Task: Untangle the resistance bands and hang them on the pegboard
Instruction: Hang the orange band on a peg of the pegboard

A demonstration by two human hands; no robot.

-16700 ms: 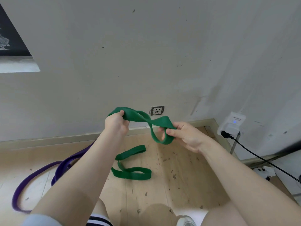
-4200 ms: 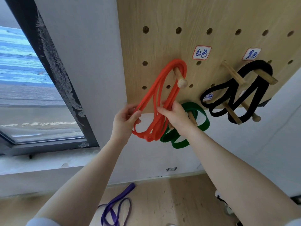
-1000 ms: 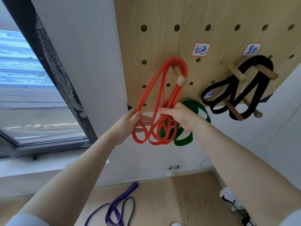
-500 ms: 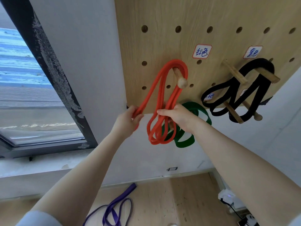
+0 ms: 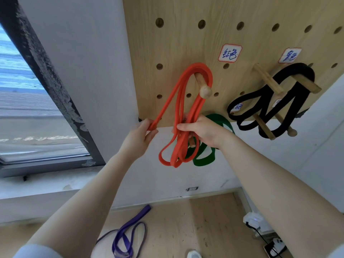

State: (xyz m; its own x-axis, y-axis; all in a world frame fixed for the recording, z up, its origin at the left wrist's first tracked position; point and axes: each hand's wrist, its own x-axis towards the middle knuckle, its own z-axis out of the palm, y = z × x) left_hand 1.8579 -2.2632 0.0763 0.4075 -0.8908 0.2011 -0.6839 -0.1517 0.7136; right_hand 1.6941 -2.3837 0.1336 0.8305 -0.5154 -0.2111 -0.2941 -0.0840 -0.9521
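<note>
The left hand (image 5: 139,135) pinches one strand of the orange band (image 5: 181,116) between thumb and fingers, drawing it out to the left of the round-ended peg (image 5: 202,86); the right hand (image 5: 200,130) curls its grip round the bundled strands straight below that peg, fingers wrapped across the front; the band's top loops over the peg's shaft, and its lower loops hang slack under the right hand. Below and just right of the peg, partly behind the right hand, the green band (image 5: 204,157) hangs from a lower peg whose tip barely shows. Well to the right of the peg, the black band (image 5: 286,101) is woven across several wooden pegs. The pegboard (image 5: 186,38) carries all of this, with two handwritten labels above and right of the peg; their characters are not readable. Far below the peg, the purple band (image 5: 128,231) lies on the wooden floor (image 5: 195,229); left of the peg stands a dark window frame (image 5: 48,86).
</note>
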